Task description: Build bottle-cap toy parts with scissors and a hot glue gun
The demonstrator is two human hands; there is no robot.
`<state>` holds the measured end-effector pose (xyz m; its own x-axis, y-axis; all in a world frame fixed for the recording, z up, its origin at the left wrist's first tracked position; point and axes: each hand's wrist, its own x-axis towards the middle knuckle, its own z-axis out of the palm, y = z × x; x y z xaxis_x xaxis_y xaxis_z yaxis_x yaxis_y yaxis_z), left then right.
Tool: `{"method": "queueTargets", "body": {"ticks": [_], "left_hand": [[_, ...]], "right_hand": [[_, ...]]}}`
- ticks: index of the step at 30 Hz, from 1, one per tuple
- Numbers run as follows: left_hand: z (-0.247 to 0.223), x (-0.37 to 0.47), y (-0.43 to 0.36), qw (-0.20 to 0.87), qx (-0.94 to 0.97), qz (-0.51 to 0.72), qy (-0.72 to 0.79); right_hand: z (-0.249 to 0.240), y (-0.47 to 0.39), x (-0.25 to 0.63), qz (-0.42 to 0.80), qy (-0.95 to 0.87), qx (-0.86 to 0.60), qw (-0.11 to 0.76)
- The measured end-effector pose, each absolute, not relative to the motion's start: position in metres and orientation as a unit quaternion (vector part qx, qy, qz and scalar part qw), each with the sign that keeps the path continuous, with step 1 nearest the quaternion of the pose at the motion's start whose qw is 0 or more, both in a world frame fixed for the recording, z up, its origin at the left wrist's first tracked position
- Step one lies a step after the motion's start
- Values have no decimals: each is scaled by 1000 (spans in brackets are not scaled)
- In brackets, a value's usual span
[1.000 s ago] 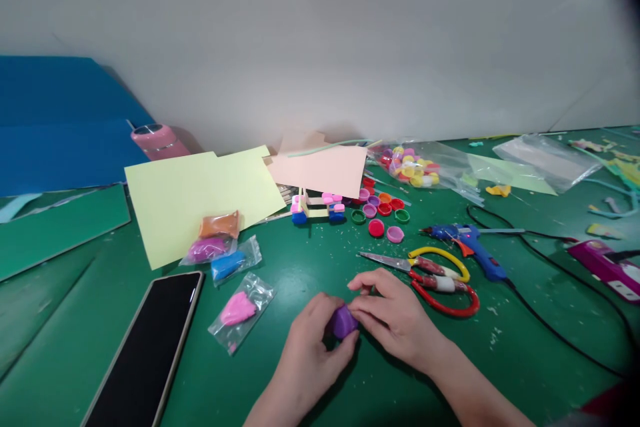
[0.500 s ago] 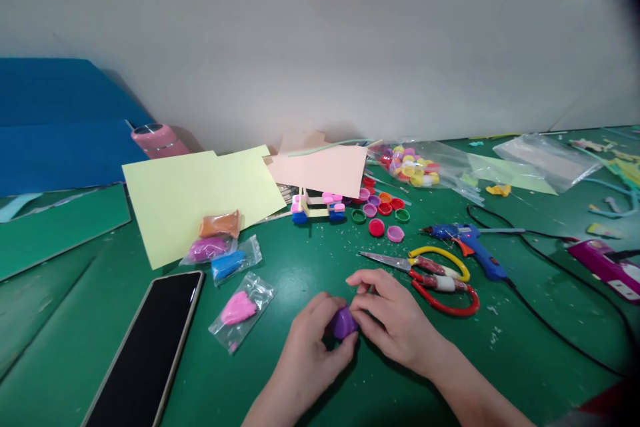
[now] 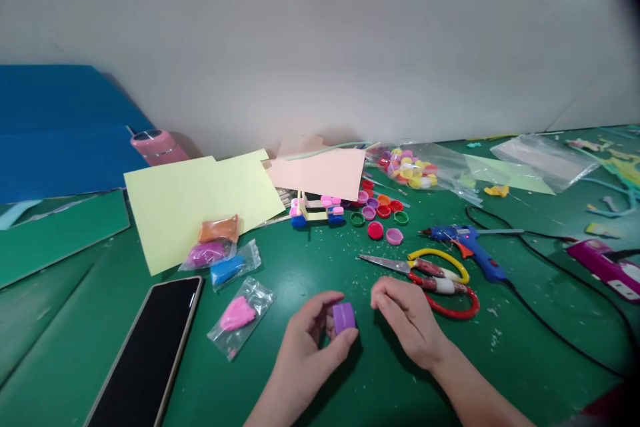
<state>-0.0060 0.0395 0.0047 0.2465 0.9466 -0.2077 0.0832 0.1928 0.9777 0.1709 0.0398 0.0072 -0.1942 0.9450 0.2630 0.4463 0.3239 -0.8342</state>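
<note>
A small purple block (image 3: 343, 317), smooth and squarish with a paler line across it, looks like modelling clay. My left hand (image 3: 311, 340) grips it between thumb and fingers, just above the green table. To its right, my right hand (image 3: 407, 320) is closed and apart from the block, thumb pressed to curled fingers; whether something small is between them is hidden. Scissors (image 3: 435, 277) with yellow and red handles lie right behind that hand. Farther back stands a small model (image 3: 317, 211) with blue and pink blocks and pale sticks.
Bagged clay packets, pink (image 3: 238, 313) and blue (image 3: 227, 270), lie left, near a phone (image 3: 145, 350). Bottle caps (image 3: 375, 231) are scattered behind the scissors. A blue glue gun (image 3: 467, 243) trails a black cable at right. Yellow paper (image 3: 175, 207) and a pink bottle (image 3: 157, 147) are at back left.
My right hand has moved away from the purple block to the right, its fingers curling in. The left hand keeps the block, which now shows a flat face.
</note>
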Motion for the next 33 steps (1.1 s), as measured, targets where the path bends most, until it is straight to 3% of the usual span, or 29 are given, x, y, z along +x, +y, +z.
{"method": "queueTargets", "body": {"ticks": [10, 23, 27, 33], "left_hand": [[11, -5, 42, 702, 427, 371, 432], [8, -5, 42, 688, 468, 339, 439], [8, -6, 42, 652, 485, 373, 448], [0, -12, 41, 476, 487, 488, 546]], "right_hand": [[5, 42, 155, 293, -790, -409, 349], [4, 40, 152, 288, -790, -415, 348], [-1, 41, 152, 300, -768, -420, 380], [-4, 45, 151, 301, -759, -456, 355]]}}
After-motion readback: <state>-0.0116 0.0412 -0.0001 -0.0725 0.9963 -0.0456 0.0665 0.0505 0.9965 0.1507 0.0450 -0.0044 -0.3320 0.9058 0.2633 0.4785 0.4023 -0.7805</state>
